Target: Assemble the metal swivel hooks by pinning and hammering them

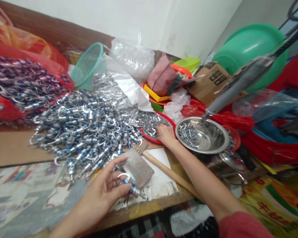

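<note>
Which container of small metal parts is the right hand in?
The red basin, just left of the stainless-steel bowl: the right hand is at its small metal pieces, while the bowl has no hand in it.

A white wall (188,29) — lightly smudged — rises behind a reddish-brown board (64,31) and a worn wooden table (149,208).

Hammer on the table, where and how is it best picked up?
Probably midway along its wooden handle, coming from the near side and above: it is slim and uncovered there, while the right forearm overlaps its near end and the hammer head lies beside the metal block.
</note>
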`<state>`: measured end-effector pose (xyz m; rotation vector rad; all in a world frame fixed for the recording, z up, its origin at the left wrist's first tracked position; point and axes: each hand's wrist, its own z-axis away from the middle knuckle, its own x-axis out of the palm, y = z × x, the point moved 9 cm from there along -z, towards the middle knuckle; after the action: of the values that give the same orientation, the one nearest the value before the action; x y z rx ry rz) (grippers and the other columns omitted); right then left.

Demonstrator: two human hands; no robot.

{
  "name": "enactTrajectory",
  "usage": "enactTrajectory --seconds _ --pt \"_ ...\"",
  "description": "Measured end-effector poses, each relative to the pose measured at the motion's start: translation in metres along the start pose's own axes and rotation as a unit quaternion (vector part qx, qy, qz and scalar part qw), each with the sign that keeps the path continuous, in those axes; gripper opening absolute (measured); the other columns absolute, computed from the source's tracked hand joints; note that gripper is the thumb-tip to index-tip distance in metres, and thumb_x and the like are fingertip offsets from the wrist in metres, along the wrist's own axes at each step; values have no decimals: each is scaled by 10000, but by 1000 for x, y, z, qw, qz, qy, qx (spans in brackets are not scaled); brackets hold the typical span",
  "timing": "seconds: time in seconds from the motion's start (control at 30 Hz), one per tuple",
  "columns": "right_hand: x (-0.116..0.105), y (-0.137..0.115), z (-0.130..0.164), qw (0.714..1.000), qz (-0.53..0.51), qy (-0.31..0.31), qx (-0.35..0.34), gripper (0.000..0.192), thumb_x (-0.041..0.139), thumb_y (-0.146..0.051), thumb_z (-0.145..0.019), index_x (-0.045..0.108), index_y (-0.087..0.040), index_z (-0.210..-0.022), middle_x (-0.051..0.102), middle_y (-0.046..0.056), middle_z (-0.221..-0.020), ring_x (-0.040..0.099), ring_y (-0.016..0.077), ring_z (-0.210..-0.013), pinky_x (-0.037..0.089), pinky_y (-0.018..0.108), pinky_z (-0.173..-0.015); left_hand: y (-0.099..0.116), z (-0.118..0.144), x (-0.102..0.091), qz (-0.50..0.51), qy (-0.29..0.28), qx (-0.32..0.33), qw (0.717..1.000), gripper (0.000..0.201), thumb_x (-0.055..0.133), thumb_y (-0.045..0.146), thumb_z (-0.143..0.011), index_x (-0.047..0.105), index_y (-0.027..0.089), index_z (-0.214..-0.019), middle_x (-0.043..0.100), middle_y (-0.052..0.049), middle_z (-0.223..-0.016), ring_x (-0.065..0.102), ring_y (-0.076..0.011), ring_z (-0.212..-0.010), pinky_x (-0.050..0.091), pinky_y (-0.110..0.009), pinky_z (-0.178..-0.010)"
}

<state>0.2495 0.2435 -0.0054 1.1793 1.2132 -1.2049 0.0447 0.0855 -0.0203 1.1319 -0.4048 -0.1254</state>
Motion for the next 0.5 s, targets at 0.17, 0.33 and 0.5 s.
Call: enactTrajectory --seconds 0.17,0.33,0.5 --pt "-1 10 -1 1000 -25 3 -14 244 546 -274 -863 571 -140 -1064 582 80 -1100 573 200 -977 475 401 -836 -10 -7 -1 43 -20 5 999 690 700 240 -689 314 217 -1261 627 6 -761 620 -158 -699 489 -276 -641" --pt "-21 12 13 991 -112 63 -27 167 538 -129 -821 686 -130 -897 660 115 -995 590 218 -989 428 337 -889 -9 -10 -5 71 -12 17 997 716 734 179 -635 335 206 -1228 608 25 -729 630 -164 -670 512 -321 -656" --pt "-38 -35 76 963 -247 67 -82 235 481 -261 -870 683 -151 -920 707 46 -842 647 141 -754 506 254 -694 -6 -10 -4 79 -8 22 997 704 737 161 -610 365 204 -1206 600 31 -716 625 -174 -675 523 -350 -657"
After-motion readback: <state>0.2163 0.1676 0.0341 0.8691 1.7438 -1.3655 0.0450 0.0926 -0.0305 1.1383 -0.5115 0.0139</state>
